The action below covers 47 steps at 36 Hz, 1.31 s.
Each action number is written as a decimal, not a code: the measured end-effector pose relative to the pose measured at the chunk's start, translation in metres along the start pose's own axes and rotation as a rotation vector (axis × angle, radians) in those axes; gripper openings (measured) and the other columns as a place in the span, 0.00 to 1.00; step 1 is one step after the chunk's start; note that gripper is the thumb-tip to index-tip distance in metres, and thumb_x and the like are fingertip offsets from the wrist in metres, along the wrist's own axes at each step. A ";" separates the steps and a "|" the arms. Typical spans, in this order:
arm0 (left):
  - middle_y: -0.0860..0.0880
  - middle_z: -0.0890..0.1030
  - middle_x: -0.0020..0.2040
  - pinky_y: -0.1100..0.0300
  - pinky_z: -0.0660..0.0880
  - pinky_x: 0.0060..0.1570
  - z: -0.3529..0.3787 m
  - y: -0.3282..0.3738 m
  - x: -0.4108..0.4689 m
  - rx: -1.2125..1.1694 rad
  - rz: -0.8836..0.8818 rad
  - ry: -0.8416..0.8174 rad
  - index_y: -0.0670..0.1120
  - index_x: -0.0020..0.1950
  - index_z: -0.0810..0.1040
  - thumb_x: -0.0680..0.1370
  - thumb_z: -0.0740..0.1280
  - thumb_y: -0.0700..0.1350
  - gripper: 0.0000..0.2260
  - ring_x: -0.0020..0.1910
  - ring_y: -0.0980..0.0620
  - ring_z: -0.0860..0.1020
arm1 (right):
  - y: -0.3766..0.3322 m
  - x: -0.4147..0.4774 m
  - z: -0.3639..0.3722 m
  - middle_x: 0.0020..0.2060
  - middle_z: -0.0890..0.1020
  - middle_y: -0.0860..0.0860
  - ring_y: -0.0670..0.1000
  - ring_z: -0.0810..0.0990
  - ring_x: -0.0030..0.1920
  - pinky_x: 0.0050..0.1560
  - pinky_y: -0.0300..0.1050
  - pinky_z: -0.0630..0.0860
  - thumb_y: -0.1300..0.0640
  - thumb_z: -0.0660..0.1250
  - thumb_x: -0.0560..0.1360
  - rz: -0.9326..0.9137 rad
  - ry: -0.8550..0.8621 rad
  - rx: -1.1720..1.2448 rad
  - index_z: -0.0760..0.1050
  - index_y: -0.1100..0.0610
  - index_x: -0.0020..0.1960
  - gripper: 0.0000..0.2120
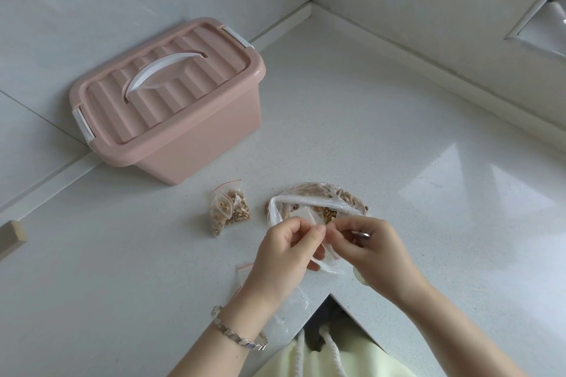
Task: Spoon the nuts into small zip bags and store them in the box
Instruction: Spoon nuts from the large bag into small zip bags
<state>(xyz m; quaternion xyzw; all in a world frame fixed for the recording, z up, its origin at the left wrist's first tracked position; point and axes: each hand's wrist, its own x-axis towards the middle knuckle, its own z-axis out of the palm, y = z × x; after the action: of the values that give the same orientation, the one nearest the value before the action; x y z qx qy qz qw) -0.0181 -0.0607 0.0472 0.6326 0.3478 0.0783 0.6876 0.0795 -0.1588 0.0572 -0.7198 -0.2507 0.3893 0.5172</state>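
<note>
A small clear zip bag (327,260) with a red strip hangs between my hands. My left hand (284,257) pinches one side of its mouth and my right hand (370,251) pinches the other, with a metal spoon (361,235) tucked in the right fingers. Just beyond them lies a large clear plastic bag of nuts (318,202), its mouth rolled open. Filled small zip bags of nuts (229,208) lie to its left. The pink storage box (171,101) stands at the back left with its lid shut and its white handle down.
Spare empty zip bags (284,306) lie under my left wrist at the counter's inner corner edge. White walls close the counter at the back and right. A small wooden block (12,236) sits at the far left.
</note>
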 end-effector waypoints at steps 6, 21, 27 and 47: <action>0.56 0.78 0.30 0.56 0.75 0.40 -0.004 -0.002 -0.001 0.227 0.085 0.011 0.49 0.34 0.76 0.78 0.63 0.44 0.12 0.35 0.57 0.76 | 0.002 0.003 0.000 0.26 0.76 0.44 0.42 0.65 0.26 0.29 0.33 0.64 0.56 0.71 0.71 -0.031 0.033 -0.038 0.80 0.53 0.36 0.05; 0.54 0.77 0.30 0.72 0.65 0.33 -0.011 0.003 0.000 0.002 0.150 -0.162 0.49 0.34 0.76 0.73 0.64 0.47 0.08 0.31 0.59 0.72 | -0.004 0.007 -0.011 0.26 0.77 0.46 0.42 0.70 0.29 0.33 0.32 0.67 0.57 0.70 0.70 -0.094 -0.068 0.071 0.81 0.51 0.33 0.08; 0.50 0.79 0.30 0.67 0.67 0.31 -0.008 0.004 0.000 -0.139 0.037 -0.102 0.44 0.34 0.79 0.73 0.64 0.43 0.09 0.32 0.56 0.76 | -0.005 0.009 -0.015 0.31 0.82 0.54 0.53 0.78 0.35 0.40 0.43 0.73 0.50 0.71 0.66 -0.075 -0.037 0.086 0.82 0.53 0.35 0.06; 0.61 0.63 0.69 0.52 0.58 0.71 -0.015 -0.012 0.014 0.732 0.657 0.015 0.52 0.71 0.55 0.63 0.70 0.63 0.43 0.73 0.59 0.55 | -0.017 0.002 -0.004 0.25 0.78 0.43 0.41 0.67 0.23 0.28 0.30 0.67 0.64 0.71 0.67 -0.044 0.103 -0.149 0.77 0.53 0.29 0.11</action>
<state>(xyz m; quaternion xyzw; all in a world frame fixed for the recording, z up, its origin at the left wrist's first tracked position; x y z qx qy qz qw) -0.0207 -0.0432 0.0313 0.9084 0.1393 0.1681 0.3565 0.0851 -0.1536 0.0734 -0.7694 -0.2680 0.3207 0.4830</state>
